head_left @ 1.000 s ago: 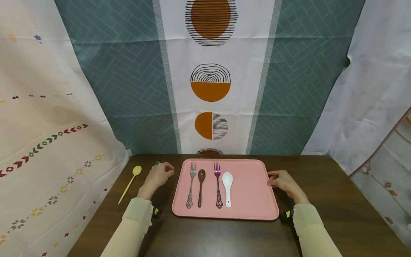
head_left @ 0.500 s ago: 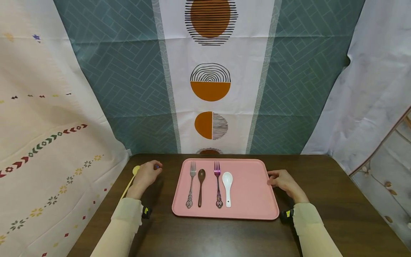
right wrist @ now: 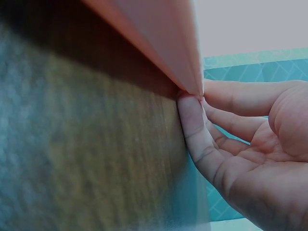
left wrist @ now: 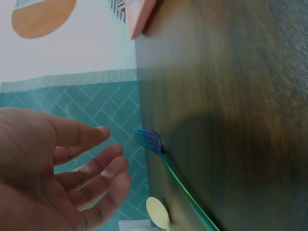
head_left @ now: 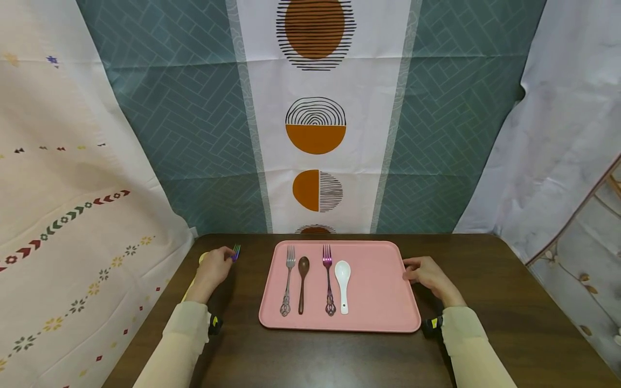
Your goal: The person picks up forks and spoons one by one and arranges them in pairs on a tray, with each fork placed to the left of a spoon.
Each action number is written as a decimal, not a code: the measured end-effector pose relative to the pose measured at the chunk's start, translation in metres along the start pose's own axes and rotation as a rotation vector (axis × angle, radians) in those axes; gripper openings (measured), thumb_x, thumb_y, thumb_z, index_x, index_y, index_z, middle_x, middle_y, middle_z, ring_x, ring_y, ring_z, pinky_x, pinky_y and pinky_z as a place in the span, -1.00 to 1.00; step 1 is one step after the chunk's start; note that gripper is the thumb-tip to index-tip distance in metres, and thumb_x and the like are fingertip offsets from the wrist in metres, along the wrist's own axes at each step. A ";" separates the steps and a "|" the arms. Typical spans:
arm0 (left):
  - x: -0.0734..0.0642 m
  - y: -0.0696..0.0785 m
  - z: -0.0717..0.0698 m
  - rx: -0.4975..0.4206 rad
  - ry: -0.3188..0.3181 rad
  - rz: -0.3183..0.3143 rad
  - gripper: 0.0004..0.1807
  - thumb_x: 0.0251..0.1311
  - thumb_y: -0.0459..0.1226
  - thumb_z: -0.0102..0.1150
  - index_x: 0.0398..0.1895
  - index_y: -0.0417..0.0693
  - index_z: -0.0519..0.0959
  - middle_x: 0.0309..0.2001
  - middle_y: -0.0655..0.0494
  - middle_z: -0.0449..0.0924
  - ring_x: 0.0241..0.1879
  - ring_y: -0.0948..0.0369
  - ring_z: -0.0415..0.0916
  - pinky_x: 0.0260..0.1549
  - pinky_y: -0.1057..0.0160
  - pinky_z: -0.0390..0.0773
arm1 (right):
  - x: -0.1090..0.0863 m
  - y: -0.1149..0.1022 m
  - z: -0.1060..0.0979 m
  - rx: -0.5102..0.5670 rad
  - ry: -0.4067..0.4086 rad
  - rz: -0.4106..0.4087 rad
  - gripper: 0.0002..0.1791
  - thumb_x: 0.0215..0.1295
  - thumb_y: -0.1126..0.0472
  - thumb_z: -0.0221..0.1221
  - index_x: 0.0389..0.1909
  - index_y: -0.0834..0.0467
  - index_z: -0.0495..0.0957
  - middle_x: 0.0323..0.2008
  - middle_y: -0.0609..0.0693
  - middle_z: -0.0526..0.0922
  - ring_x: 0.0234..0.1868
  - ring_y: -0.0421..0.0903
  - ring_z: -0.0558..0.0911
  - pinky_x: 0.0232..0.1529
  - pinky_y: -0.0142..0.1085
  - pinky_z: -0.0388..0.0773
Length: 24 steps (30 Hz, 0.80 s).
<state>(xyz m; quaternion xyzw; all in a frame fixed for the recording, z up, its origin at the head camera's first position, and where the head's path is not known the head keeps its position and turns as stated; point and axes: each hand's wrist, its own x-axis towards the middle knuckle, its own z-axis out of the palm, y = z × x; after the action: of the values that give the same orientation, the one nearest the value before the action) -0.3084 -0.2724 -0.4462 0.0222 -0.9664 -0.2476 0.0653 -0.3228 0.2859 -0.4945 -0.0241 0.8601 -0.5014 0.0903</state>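
My left hand [head_left: 213, 272] hovers over the table's left side, fingers loosely bent and holding nothing. Beside its fingertips lies a fork [left wrist: 183, 187] with a green-blue-purple sheen, flat on the wood; in the head view the hand covers its handle. A pale yellow spoon [left wrist: 157, 211] lies further left, mostly behind the hand from above. My right hand [head_left: 432, 277] pinches the right rim of a pink tray [head_left: 380, 291] between thumb and fingers. On the tray rest a silver fork [head_left: 287, 285], a brown spoon [head_left: 303, 277], a purple fork [head_left: 328, 280] and a white spoon [head_left: 343, 280].
The dark wooden table [head_left: 310, 358] stretches out on all sides of the tray. A patterned cloth [head_left: 320, 134] hangs along its back edge. Light curtains flank it, the left one [head_left: 63, 226] close to the table's edge.
My left hand has moved left, away from the tray, over the yellow spoon; the multicoloured fork's tines now show to its right. The right hand stays on the tray's rim.
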 end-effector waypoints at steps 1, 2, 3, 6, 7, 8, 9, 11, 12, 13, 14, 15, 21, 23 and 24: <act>0.000 -0.001 0.000 0.004 -0.003 -0.003 -0.68 0.41 -0.39 -0.01 0.10 -0.34 0.62 -0.10 -0.24 0.66 -0.32 0.00 0.49 -0.37 0.01 0.50 | 0.000 0.000 0.000 -0.001 0.000 0.000 -0.40 0.28 0.42 0.25 0.32 0.57 0.40 -0.26 0.16 0.62 -0.26 0.00 0.65 0.02 0.00 0.67; 0.000 -0.002 0.000 0.009 -0.003 -0.006 -0.67 0.41 -0.40 -0.03 0.10 -0.34 0.62 -0.05 -0.27 0.66 -0.28 -0.03 0.52 -0.33 -0.03 0.53 | 0.000 0.000 0.000 -0.003 0.001 0.001 -0.40 0.28 0.42 0.25 0.32 0.57 0.40 -0.25 0.16 0.62 -0.26 0.00 0.65 0.02 0.00 0.67; 0.000 -0.003 0.001 0.015 0.000 0.000 -0.66 0.40 -0.41 -0.05 0.10 -0.35 0.62 -0.01 -0.31 0.66 -0.24 -0.07 0.55 -0.27 -0.08 0.55 | 0.000 0.000 0.000 -0.004 0.001 0.001 -0.40 0.28 0.42 0.25 0.32 0.57 0.40 -0.25 0.16 0.62 -0.26 0.00 0.65 0.02 0.00 0.67; 0.000 -0.006 0.002 0.024 0.012 0.010 -0.65 0.39 -0.42 -0.07 0.09 -0.37 0.62 0.07 -0.36 0.65 -0.07 -0.18 0.60 -0.09 -0.20 0.56 | 0.000 0.000 0.000 -0.001 0.002 -0.001 -0.40 0.28 0.43 0.25 0.32 0.57 0.40 -0.26 0.15 0.61 -0.26 0.00 0.64 0.00 -0.03 0.68; 0.000 -0.008 0.003 0.026 0.014 0.015 -0.65 0.37 -0.42 -0.07 0.09 -0.39 0.62 0.07 -0.37 0.64 -0.03 -0.21 0.60 -0.05 -0.22 0.55 | 0.000 -0.001 0.000 0.000 0.003 -0.002 -0.40 0.28 0.43 0.25 0.31 0.57 0.40 -0.27 0.15 0.60 -0.26 -0.01 0.64 -0.01 -0.04 0.68; 0.000 -0.009 0.004 0.028 0.016 0.017 -0.65 0.36 -0.42 -0.06 0.08 -0.39 0.62 0.07 -0.37 0.65 0.00 -0.24 0.60 -0.02 -0.24 0.55 | 0.000 -0.001 0.001 0.000 0.002 -0.004 -0.40 0.28 0.43 0.25 0.31 0.58 0.40 -0.27 0.14 0.60 -0.26 -0.01 0.63 -0.02 -0.05 0.69; 0.000 -0.010 0.005 0.030 0.016 0.017 -0.64 0.36 -0.41 -0.06 0.09 -0.39 0.62 0.07 -0.37 0.64 0.01 -0.25 0.60 -0.01 -0.25 0.54 | 0.000 -0.001 0.001 0.000 0.001 -0.005 -0.40 0.28 0.43 0.25 0.31 0.58 0.40 -0.28 0.14 0.60 -0.26 -0.01 0.63 -0.02 -0.06 0.69; 0.000 -0.012 0.007 0.037 0.015 0.017 -0.63 0.34 -0.41 -0.04 0.09 -0.39 0.62 0.07 -0.36 0.65 0.02 -0.28 0.59 -0.02 -0.27 0.53 | -0.001 -0.001 0.001 0.001 0.002 -0.006 -0.41 0.28 0.43 0.25 0.31 0.58 0.40 -0.28 0.13 0.60 -0.27 -0.01 0.63 -0.03 -0.07 0.69; 0.000 -0.013 0.007 0.041 0.012 0.017 -0.63 0.33 -0.41 -0.03 0.10 -0.39 0.62 0.07 -0.37 0.65 0.02 -0.29 0.59 -0.02 -0.28 0.53 | -0.001 -0.001 0.001 0.002 0.003 -0.006 -0.41 0.27 0.43 0.25 0.31 0.57 0.41 -0.29 0.13 0.60 -0.27 -0.01 0.63 -0.03 -0.07 0.69; -0.001 -0.014 0.008 0.047 0.008 0.019 -0.63 0.33 -0.41 -0.02 0.11 -0.40 0.61 0.07 -0.37 0.64 0.02 -0.30 0.59 -0.03 -0.29 0.53 | -0.001 -0.001 0.001 0.002 0.003 -0.006 -0.41 0.27 0.43 0.25 0.31 0.57 0.41 -0.29 0.13 0.59 -0.27 -0.01 0.63 -0.03 -0.07 0.69; -0.001 -0.016 0.009 0.051 0.005 0.017 -0.62 0.32 -0.42 -0.01 0.12 -0.39 0.61 0.06 -0.37 0.64 0.02 -0.31 0.58 -0.04 -0.29 0.53 | -0.001 -0.001 0.000 0.002 0.003 -0.005 -0.40 0.27 0.43 0.25 0.31 0.57 0.41 -0.28 0.13 0.60 -0.27 -0.01 0.63 -0.03 -0.07 0.69; -0.001 -0.016 0.009 0.058 0.001 0.017 -0.62 0.31 -0.42 -0.01 0.13 -0.40 0.60 0.06 -0.38 0.64 0.02 -0.32 0.58 -0.04 -0.30 0.53 | -0.001 -0.001 0.000 0.001 0.003 -0.005 -0.40 0.27 0.43 0.25 0.31 0.57 0.41 -0.28 0.14 0.60 -0.27 -0.01 0.63 -0.03 -0.07 0.69; -0.003 -0.021 0.011 0.074 -0.027 -0.001 -0.57 0.29 -0.42 0.00 0.19 -0.41 0.57 0.11 -0.41 0.61 0.05 -0.34 0.55 0.02 -0.31 0.50 | -0.001 -0.001 0.000 -0.001 0.003 0.001 -0.40 0.28 0.43 0.25 0.32 0.57 0.40 -0.27 0.14 0.61 -0.27 -0.01 0.65 0.01 -0.03 0.68; -0.002 -0.022 0.013 0.073 -0.033 -0.008 -0.56 0.30 -0.42 -0.01 0.21 -0.41 0.55 0.14 -0.42 0.59 0.08 -0.35 0.53 0.05 -0.31 0.49 | -0.001 -0.001 0.000 -0.002 0.002 0.003 -0.40 0.28 0.42 0.26 0.32 0.57 0.40 -0.27 0.14 0.60 -0.26 -0.01 0.64 0.02 -0.02 0.67; -0.002 -0.023 0.013 0.071 -0.036 -0.012 -0.56 0.31 -0.42 -0.01 0.22 -0.41 0.55 0.15 -0.42 0.58 0.10 -0.35 0.52 0.06 -0.32 0.48 | -0.001 -0.001 0.000 -0.002 0.002 0.004 -0.39 0.28 0.42 0.26 0.32 0.57 0.40 -0.27 0.14 0.60 -0.26 -0.01 0.64 0.02 -0.01 0.67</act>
<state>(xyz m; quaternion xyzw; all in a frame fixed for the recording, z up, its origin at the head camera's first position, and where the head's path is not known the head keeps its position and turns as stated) -0.3079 -0.2863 -0.4689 0.0257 -0.9755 -0.2138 0.0457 -0.3220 0.2854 -0.4932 -0.0221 0.8609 -0.5002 0.0903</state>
